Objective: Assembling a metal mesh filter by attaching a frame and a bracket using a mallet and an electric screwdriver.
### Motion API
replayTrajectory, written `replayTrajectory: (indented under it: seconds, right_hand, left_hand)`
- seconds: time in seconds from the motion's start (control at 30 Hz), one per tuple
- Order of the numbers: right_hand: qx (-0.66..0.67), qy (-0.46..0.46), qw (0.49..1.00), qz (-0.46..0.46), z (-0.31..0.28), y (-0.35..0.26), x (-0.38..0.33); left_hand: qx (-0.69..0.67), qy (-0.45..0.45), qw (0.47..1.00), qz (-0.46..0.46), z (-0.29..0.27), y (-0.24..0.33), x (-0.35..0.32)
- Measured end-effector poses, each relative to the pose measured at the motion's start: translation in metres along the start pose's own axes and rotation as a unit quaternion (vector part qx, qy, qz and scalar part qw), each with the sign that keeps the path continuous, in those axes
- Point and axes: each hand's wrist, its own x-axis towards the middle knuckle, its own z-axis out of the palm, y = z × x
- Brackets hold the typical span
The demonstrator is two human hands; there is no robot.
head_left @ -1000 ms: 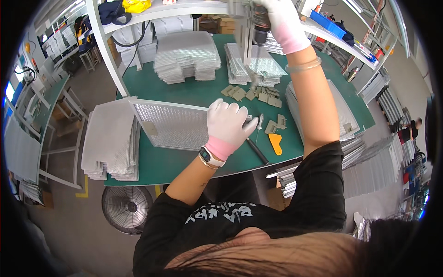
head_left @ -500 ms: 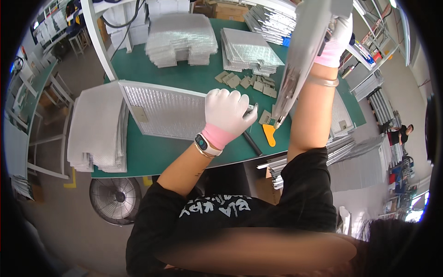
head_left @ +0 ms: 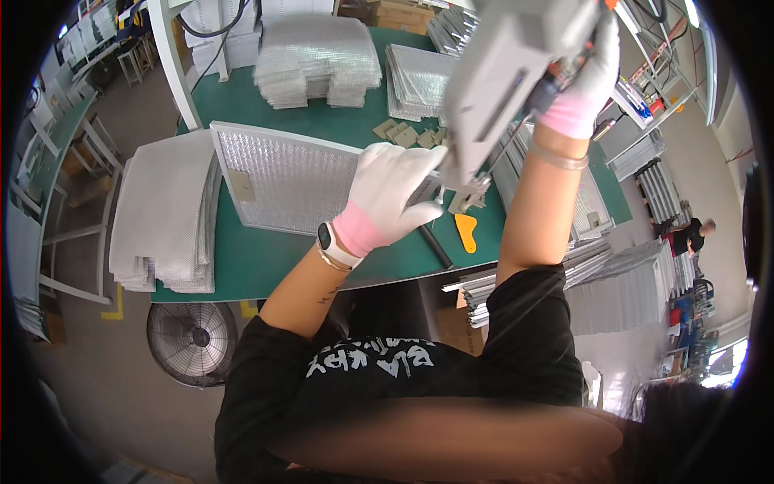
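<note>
My left hand point(head_left: 385, 192), in a white glove with a pink cuff, is closed on the right end of a framed metal mesh panel point(head_left: 290, 185), which stands tilted on the green table. A small square plate point(head_left: 240, 185) sits near the panel's left end. My right hand point(head_left: 590, 93), gloved alike, grips a large grey power tool point(head_left: 496, 97) at its handle. The tool's narrow tip points down beside the fingers of my left hand and hides the panel's right end. Below the tip lie a yellow, curved flat piece point(head_left: 465, 232) and a black-handled tool point(head_left: 436, 246).
Stacks of mesh sheets stand on the table at the left point(head_left: 161, 210), back point(head_left: 318, 60) and behind the power tool point(head_left: 415, 81). Small square plates point(head_left: 403, 133) lie loose mid-table. Another framed panel point(head_left: 584, 194) is at the right. A floor fan point(head_left: 193, 343) stands below.
The power tool has swung left and tilted, its tip now nearer my left hand. My left hand has turned slightly and shifted left, still at the panel's end.
</note>
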Motion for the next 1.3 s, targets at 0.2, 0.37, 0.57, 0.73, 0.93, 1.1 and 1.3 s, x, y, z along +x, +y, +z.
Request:
replayTrajectory:
  seconds: [0.2,0.37,0.57,0.73,0.93,1.1,1.3]
  right_hand:
    - [-0.077,0.039,0.992,0.087,-0.051,0.038,-0.065]
    - [-0.141,0.053,0.987,0.055,-0.049,0.025,-0.063]
    - [-0.080,-0.003,0.996,0.037,-0.052,0.009,-0.027]
    - [-0.085,-0.024,0.992,0.094,-0.067,0.031,-0.068]
    - [-0.105,0.042,0.991,0.070,-0.058,0.006,-0.046]
    - [-0.115,0.000,0.993,0.035,-0.049,-0.001,-0.043]
    - [-0.072,-0.022,0.995,0.060,-0.054,0.027,-0.079]
  left_hand:
    - [-0.066,0.035,0.997,-0.017,0.005,-0.004,-0.013]
    - [-0.070,-0.008,0.997,0.018,0.000,-0.008,-0.009]
    - [-0.035,0.002,0.999,0.024,0.006,-0.006,-0.008]
    - [-0.022,0.002,1.000,0.009,0.008,-0.008,-0.010]
    - [0.002,-0.059,0.998,0.013,-0.002,0.000,-0.007]
    - [0.001,-0.033,0.999,0.024,0.008,-0.002,-0.009]
    - [0.000,-0.007,0.999,0.046,0.006,-0.007,-0.011]
